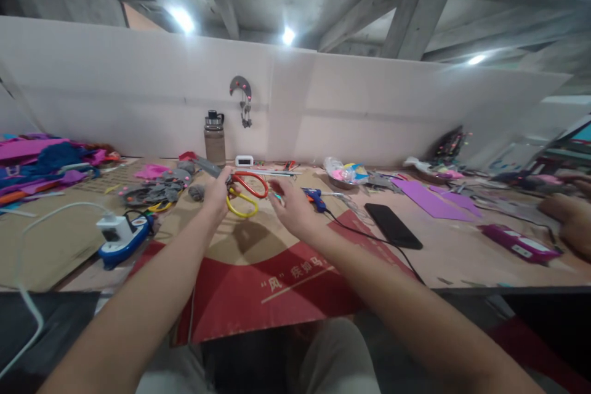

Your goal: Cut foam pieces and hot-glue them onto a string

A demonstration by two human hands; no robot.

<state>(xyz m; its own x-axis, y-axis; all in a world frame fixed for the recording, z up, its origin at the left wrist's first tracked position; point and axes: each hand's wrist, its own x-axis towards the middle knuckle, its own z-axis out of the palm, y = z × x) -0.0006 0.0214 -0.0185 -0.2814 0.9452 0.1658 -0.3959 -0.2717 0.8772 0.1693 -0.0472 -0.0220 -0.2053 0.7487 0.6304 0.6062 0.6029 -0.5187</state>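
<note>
My left hand is closed around the blade end of a pair of scissors. The scissors have one red loop and one yellow loop, both turned to the right, over a cardboard sheet with a red printed part. Just right of the loops is my right hand, its fingers bent and apart, with no object plainly held. A blue glue gun lies beyond that hand, partly hidden by it. Grey felt pieces lie left of my left hand.
On the left are a blue power strip and a heap of coloured felt. A bottle and a small white clock stand by the partition. To the right lie a phone, purple sheets, a magenta box and another person's hand.
</note>
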